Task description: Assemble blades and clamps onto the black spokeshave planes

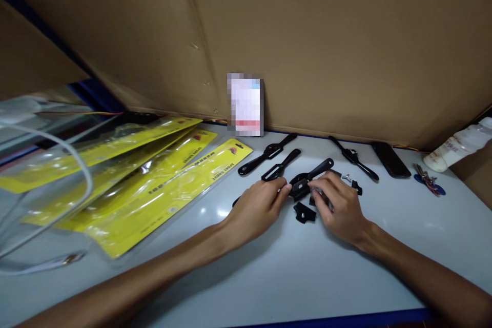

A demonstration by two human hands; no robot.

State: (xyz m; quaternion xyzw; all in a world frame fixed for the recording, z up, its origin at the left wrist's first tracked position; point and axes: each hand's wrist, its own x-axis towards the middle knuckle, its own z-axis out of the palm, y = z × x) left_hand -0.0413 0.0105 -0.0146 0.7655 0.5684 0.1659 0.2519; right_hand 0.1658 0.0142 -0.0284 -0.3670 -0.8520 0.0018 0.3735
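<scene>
- The left hand [258,204] and the right hand [338,205] meet over a black spokeshave [303,182] at the middle of the tabletop [292,266]. It seems to rest low, on or just above the surface, which would steady it while both hands work on its centre.
- The left grip is closed: thumb and fingertips pinch the left side of the tool's body. The right grip is also closed on the tool from the right, fingers curled over its middle, so what they press there is hidden.
- The spokeshave is matt black, with a squat middle body and a slim handle rising to the far right; the other handle is covered by the left hand.
- A small black plate [305,212] lies just near of the hands, within easy reach, and a wing screw [347,178] lies just right of the right hand.
- Three more black spokeshaves [267,154] [282,164] [353,158] lie farther back, apart from the one held.
- Yellow packaging cards [154,184] in clear sleeves are fanned out on the left, well apart from the hands.
- A phone [390,159], keys [428,180] and a white bottle [459,144] lie at the far right.
</scene>
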